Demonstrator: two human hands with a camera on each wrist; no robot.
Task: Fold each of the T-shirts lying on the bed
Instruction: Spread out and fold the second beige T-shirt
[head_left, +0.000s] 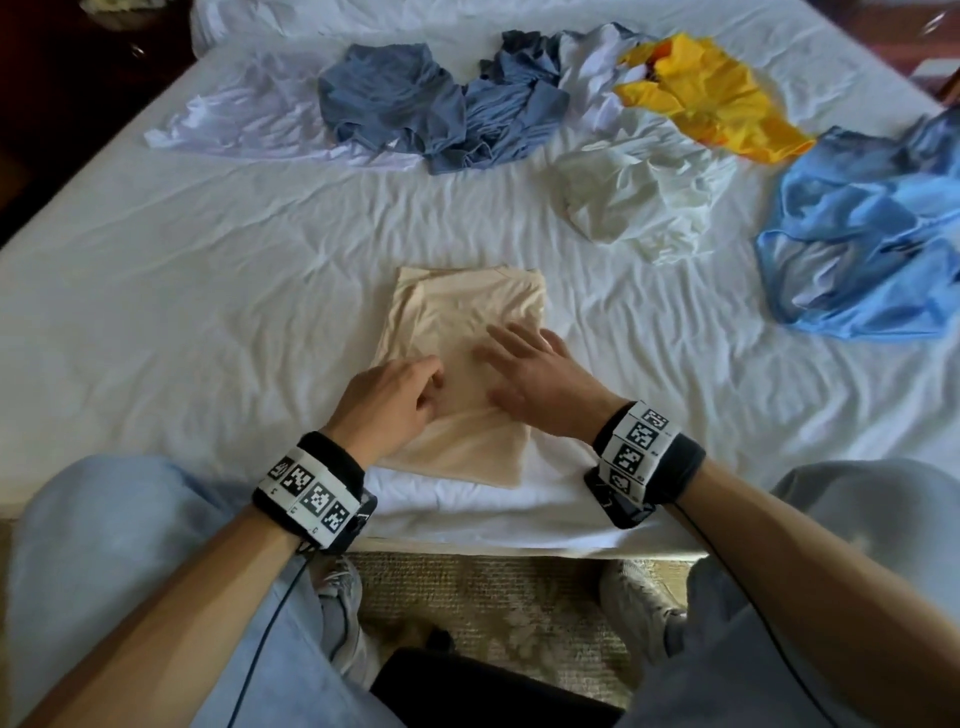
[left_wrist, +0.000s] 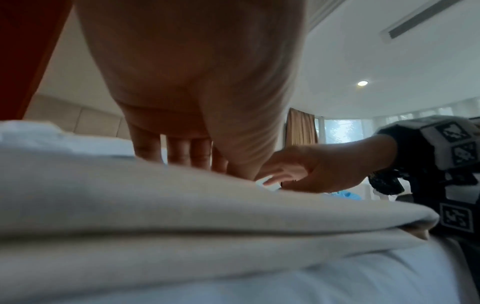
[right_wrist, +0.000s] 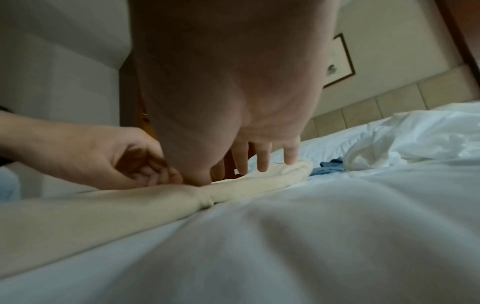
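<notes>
Beige T-shirt (head_left: 462, 332) half-folded at the bed (head_left: 208, 291) near edge; right hand (head_left: 535, 379) flat, pressing it; left hand (head_left: 387, 402) loosely curled, grip unclear; next probably the final fold.

Soft daylight on bed (head_left: 208, 291); right hand (head_left: 535, 379) motion-blurred; wrist views dim, smeared; edges bowed.

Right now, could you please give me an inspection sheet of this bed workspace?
Surface: white bed sheet, wrinkled.
Job's things: cream T-shirt folded, near edge; white, grey-blue, yellow and light blue shirts crumpled beyond.
Clutter: nothing seen.
Grippers: left hand curled on the cream T-shirt; right hand flat on it, fingers straight.
Cables: black wire from left wristband.
Surroundings: woven rug, padded headboard.
</notes>
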